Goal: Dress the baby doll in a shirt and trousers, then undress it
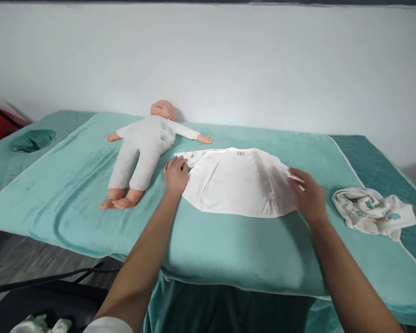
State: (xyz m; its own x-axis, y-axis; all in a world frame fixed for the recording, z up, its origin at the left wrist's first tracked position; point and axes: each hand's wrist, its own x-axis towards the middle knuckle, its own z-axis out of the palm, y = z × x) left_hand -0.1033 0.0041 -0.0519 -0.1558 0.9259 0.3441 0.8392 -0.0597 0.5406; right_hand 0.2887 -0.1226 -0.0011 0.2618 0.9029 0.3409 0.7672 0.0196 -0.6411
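A white baby shirt lies spread on a light green sheet, its plain inner side and small neck label facing up. A sleeve with a coloured print shows at its upper left. My left hand is closed at the shirt's left edge, just below that sleeve, with the fingertips partly hidden. At the opposite edge, my right hand pinches the cloth, a bit of white showing between thumb and fingers. To the left of the shirt a baby doll with a white cloth body lies on its back, touched by neither hand.
A crumpled printed baby garment lies at the right on the light green sheet. The padded bed has a face hole at its left end. A white wall runs behind it. A black chair stands lower left.
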